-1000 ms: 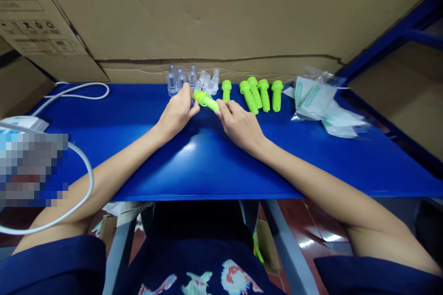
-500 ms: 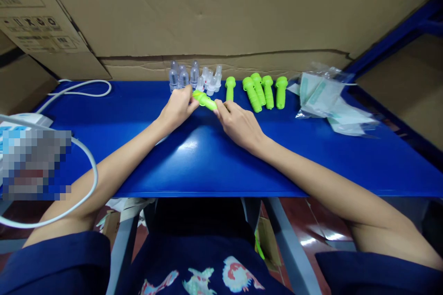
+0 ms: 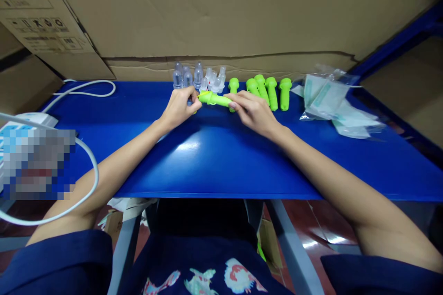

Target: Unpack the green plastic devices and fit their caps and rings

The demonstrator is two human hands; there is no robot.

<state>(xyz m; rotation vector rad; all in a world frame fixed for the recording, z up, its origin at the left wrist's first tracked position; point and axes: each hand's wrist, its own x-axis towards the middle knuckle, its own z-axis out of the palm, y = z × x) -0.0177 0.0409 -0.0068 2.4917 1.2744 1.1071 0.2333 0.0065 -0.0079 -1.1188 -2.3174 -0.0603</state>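
A lime-green ribbed sleeve (image 3: pixel 217 99) is stretched almost level between my two hands above the blue table (image 3: pixel 214 161). My left hand (image 3: pixel 179 107) is closed at its wide left end, where a thin yellow bit shows by the fingertips. The plain right end is pinched between the thumb and fingers of my right hand (image 3: pixel 254 109). Behind the sleeve stands a similar green piece (image 3: pixel 234 84), partly covered by it and my right fingers. Several more green pieces (image 3: pixel 272 91) lie beyond my right hand. Clear bottle-shaped plastic parts (image 3: pixel 198 76) stand behind my left hand.
Small clear nozzle-like parts (image 3: pixel 221 78) sit along the cardboard wall (image 3: pixel 214 14). Clear bags with pale sheets (image 3: pixel 327 92) lie at the right. A white power strip (image 3: pixel 31 120) is at the left, and its white cable (image 3: pixel 93 161) loops in front of my left forearm.
My right hand has moved right, away from my left hand, so more of the green sleeve shows between them. My left hand keeps hold of the left end. The view has shifted slightly.
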